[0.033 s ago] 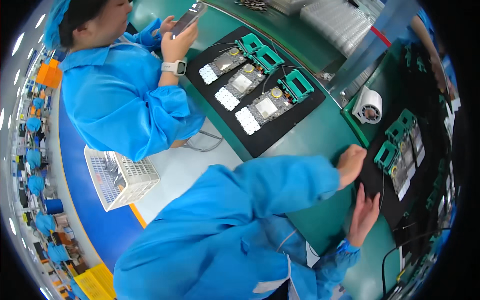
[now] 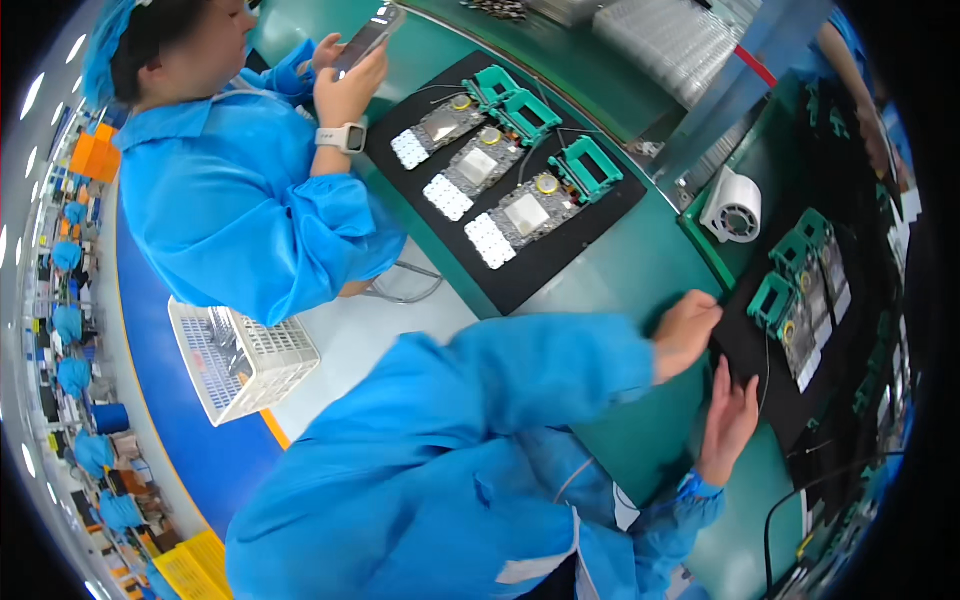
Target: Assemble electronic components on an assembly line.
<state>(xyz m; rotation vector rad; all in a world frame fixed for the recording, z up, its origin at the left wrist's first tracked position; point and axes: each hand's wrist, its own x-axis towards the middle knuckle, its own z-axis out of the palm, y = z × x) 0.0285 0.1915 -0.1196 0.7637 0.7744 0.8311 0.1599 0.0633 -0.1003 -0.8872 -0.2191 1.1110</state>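
My left hand [image 2: 686,336] is curled closed at the near edge of a black mat [image 2: 738,345]; its fingertips are hidden, so what they hold, if anything, does not show. Lower down, my right hand [image 2: 727,420] has its fingers stretched out, palm turned toward the left hand. Its fingertips come close to a thin wire [image 2: 767,385]; contact cannot be made out. On that mat, beyond both hands, lie circuit boards [image 2: 798,345] with white ends, each joined to a green plastic frame [image 2: 771,305].
Another black mat [image 2: 540,275] to the left carries 3 similar boards [image 2: 525,213]. A white fan-like device [image 2: 735,207] stands by a post [image 2: 705,110]. Beside me a co-worker [image 2: 250,200] holds a phone [image 2: 365,40]. A white basket [image 2: 270,370] sits on the floor; a black cable [image 2: 790,495] curves at lower right.
My left hand has drawn slightly to the left, away from the boards. The right hand has barely shifted, its fingers still extended.
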